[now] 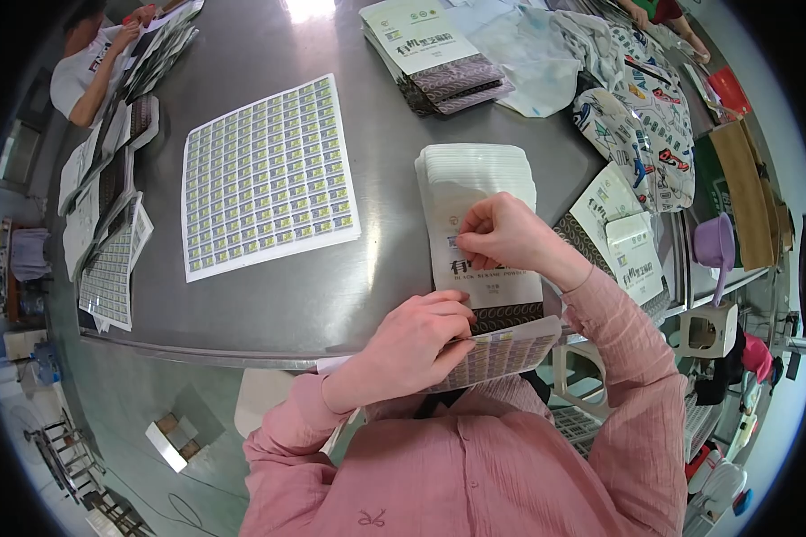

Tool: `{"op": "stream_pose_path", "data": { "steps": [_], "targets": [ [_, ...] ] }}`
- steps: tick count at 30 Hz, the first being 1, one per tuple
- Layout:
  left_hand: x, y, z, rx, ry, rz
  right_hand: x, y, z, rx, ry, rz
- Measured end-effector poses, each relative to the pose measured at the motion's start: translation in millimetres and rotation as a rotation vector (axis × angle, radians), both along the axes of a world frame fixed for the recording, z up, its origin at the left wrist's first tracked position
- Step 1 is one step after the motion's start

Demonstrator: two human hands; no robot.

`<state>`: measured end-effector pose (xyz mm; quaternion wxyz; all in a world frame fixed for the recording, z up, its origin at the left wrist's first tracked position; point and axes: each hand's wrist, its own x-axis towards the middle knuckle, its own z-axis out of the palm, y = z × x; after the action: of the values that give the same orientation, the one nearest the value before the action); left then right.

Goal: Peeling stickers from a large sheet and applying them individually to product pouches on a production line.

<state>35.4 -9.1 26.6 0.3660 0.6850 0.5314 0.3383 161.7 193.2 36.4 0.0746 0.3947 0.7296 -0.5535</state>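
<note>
In front of me lies a stack of white and black printed pouches [488, 291], spread toward the far side with their white ends overlapping. My right hand [501, 234] is over the top pouch, its thumb and fingers pinched together at the printed front. A small bluish label [452, 242] shows beside the fingertips; whether anything is between them is hidden. At the table's near edge my left hand [412, 340] grips a sheet of small stickers [510, 352] between thumb and fingers. The sheet tilts toward me against the lower end of the pouches.
A large stack of sticker sheets [269, 174] lies left of centre on the metal table [385, 242]. More pouches [434, 54] are piled at the back, others [622, 237] at right beside a patterned bag [663, 134]. A purple dipper [715, 242] is farther right. Two other people work across the table.
</note>
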Motion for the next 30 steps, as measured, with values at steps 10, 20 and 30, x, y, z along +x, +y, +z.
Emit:
{"op": "stream_pose_path", "data": {
  "steps": [10, 20, 30],
  "targets": [
    [-0.2, -4.0, -3.6, -0.021, -0.003, 0.001, 23.2, -26.0, 13.9, 0.93, -0.259, 0.086],
    [3.0, -3.4, 4.4, -0.047, 0.058, -0.046, 83.4, -67.5, -15.8, 1.166, -0.009, -0.129],
    [-0.1, 3.7, 7.7, -0.043, -0.028, -0.029, 167.1, -13.9, 34.7, 0.668, -0.194, -0.536]
  ]
}}
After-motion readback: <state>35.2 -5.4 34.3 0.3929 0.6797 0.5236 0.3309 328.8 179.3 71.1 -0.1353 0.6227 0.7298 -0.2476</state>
